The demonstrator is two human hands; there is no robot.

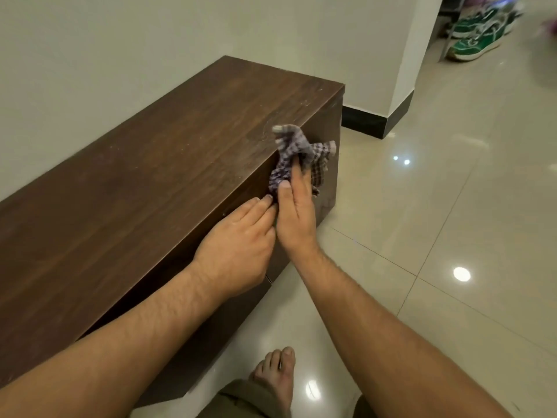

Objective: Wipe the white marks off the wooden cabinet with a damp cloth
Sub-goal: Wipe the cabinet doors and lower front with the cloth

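Observation:
A long, low dark wooden cabinet (168, 152) stands against the wall, with faint white specks and smears on its top near the far right end. A crumpled checked cloth (294, 152) is bunched at the cabinet's front top edge. My right hand (294, 215) grips the cloth's lower part with thumb and fingers. My left hand (241, 245) rests beside it on the front edge, fingertips touching the bottom of the cloth.
Glossy cream floor tiles (452, 236) spread to the right. My bare foot (277, 375) rests on the floor below the cabinet. A white pillar with dark skirting (391, 116) stands behind the cabinet's end. Green sneakers (479, 34) sit at the top right.

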